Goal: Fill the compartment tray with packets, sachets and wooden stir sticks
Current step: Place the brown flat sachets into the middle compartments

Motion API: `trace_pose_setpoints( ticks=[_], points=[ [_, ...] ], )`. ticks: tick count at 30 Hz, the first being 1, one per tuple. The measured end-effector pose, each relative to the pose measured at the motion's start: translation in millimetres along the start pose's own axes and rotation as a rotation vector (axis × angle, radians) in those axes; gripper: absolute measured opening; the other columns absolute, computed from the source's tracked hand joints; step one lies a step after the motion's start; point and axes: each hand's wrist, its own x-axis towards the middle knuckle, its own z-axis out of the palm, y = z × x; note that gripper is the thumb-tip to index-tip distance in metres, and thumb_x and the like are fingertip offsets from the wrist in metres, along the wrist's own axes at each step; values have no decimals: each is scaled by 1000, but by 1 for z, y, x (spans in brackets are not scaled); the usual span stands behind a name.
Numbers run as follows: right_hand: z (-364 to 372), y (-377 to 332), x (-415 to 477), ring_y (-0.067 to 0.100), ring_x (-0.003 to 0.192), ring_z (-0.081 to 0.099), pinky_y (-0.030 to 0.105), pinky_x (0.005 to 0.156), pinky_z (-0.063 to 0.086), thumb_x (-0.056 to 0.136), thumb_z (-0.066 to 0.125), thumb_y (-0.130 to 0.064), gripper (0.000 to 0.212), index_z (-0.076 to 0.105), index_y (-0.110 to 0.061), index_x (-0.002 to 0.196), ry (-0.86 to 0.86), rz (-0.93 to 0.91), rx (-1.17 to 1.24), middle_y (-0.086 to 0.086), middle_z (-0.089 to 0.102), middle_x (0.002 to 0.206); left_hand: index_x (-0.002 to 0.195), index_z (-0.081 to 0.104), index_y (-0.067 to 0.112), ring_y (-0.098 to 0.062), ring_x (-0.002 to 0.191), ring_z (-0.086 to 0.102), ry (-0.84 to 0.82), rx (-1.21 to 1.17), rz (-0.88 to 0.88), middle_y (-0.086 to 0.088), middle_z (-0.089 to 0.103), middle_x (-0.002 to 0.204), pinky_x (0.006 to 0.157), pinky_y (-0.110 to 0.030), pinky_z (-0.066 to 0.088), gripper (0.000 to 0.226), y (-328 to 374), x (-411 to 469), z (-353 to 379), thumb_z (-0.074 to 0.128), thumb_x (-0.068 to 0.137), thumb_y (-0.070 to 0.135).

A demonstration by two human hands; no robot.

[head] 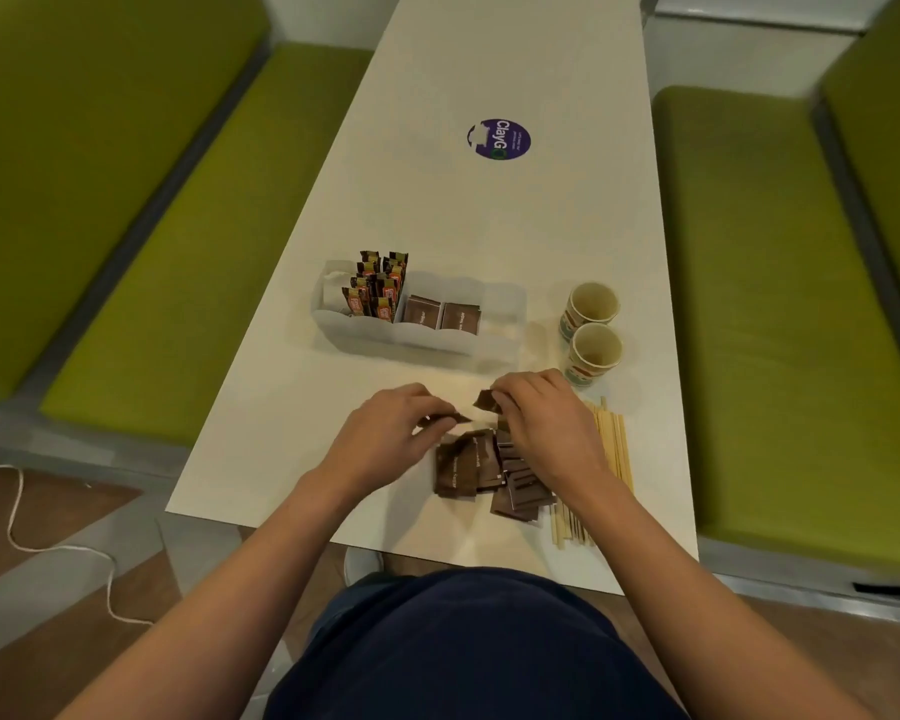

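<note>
One head-worn wide-angle view looks forward and steeply down along the table (515, 210), close above its near end.

The person wears dark navy clothing (468, 646) over torso and lap, and both forearms (240, 579) are bare.

On your bench (437, 210), the compartment tray (417, 345) sits midway, nearer the left edge. Stick packets (378, 288) stand in its left compartments and sachets (440, 314) in the middle ones. Two cups (593, 304) stand right of the tray, one behind the other. Before the tray, near the front edge, lies a sachet pile (489, 475), with stir sticks (614, 449) just right of it. Your left grip (385, 428) and right grip (541, 423) each hold a loose sachet (486, 400) between pile and tray. A sticker (499, 140) lies far behind.
</note>
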Motion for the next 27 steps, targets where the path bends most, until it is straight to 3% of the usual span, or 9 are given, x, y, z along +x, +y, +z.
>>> trace_pose_setpoints(
  ticks=[4,9,12,14,17,22,25,27],
  points=[
    [-16,-10,15,21,99,61,43,76,52,108,46,-32,26,67,-23,120,-4,63,123,-6,72,108,103,78,25,-10,80,64,155,-83,-35,10,74,92,75,-38,55,16,1,18,-36,69,94,35],
    [-26,-18,29,25,95,70,45,78,57,102,61,-19,21,70,-13,120,189,41,297,2,76,106,110,78,17,-17,85,62,228,-7,1,-1,73,98,77,-26,43,18,-3,56,-81,70,94,21],
    [-29,-21,37,23,90,71,46,78,58,98,66,-16,16,73,-11,112,243,74,355,2,77,101,113,77,17,-23,93,62,216,56,-3,-3,69,100,81,-32,47,20,-10,83,-99,66,96,19],
    [-30,-22,43,19,88,69,44,78,58,97,68,-14,13,75,-12,107,280,82,388,0,76,98,113,76,23,-23,95,62,194,131,-23,0,69,102,80,-39,52,21,-14,101,-107,63,97,24],
    [-31,-22,48,11,88,65,36,80,57,96,69,-13,11,74,-13,106,316,102,408,-1,72,97,109,76,28,-23,97,64,130,220,-65,4,73,104,72,-33,50,19,-17,122,-110,63,95,26],
    [-30,-20,61,2,86,54,10,76,42,99,65,-16,10,72,-16,105,306,195,431,-6,67,97,102,77,28,-23,92,66,-50,349,-62,1,74,100,69,-32,50,17,-23,146,-101,64,92,24],
    [-27,-19,76,4,87,53,21,82,44,101,61,-21,12,72,-18,106,265,216,382,-10,60,100,106,77,27,-25,93,66,-98,424,-26,-3,70,101,69,-33,50,17,-26,155,-89,65,94,26],
    [-23,-18,89,13,97,55,31,87,46,103,57,-24,16,71,-19,109,226,245,347,-12,55,102,108,75,26,-25,102,62,-124,502,18,-4,66,104,69,-34,47,17,-28,159,-82,65,94,29]
  ],
)
